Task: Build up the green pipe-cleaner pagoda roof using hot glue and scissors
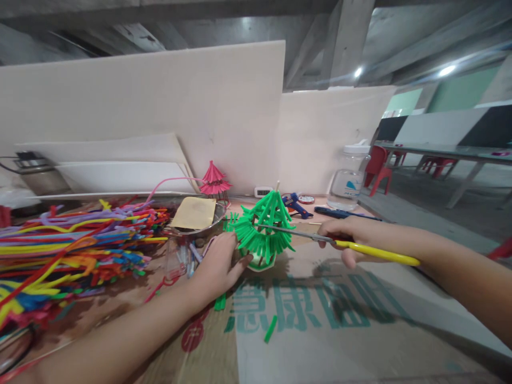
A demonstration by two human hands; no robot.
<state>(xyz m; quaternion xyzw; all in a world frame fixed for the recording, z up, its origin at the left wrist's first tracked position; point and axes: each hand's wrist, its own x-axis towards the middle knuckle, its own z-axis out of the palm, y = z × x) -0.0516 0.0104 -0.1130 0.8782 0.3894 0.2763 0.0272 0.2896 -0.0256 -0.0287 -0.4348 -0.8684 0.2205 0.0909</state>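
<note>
A small pavilion model (265,229) with two tiers of green chenille-stem roofing stands upright on a pale base (262,262) in front of me. My left hand (221,260) is closed around the left side of the base, its thumb at the front. My right hand (340,234) grips yellow-handled long-nose pliers (376,252). Their thin metal tip reaches left to the gap between the two green tiers; whether it pinches anything there is too small to tell. Cut green stem pieces (270,329) lie on the cardboard (304,346).
A large heap of coloured chenille stems (80,245) fills the left. Behind are a round dish with a yellow card (194,213), a pink pavilion model (215,178), a small digital timer (263,191), a blue glue gun (296,205) and a clear bottle (348,178) at right.
</note>
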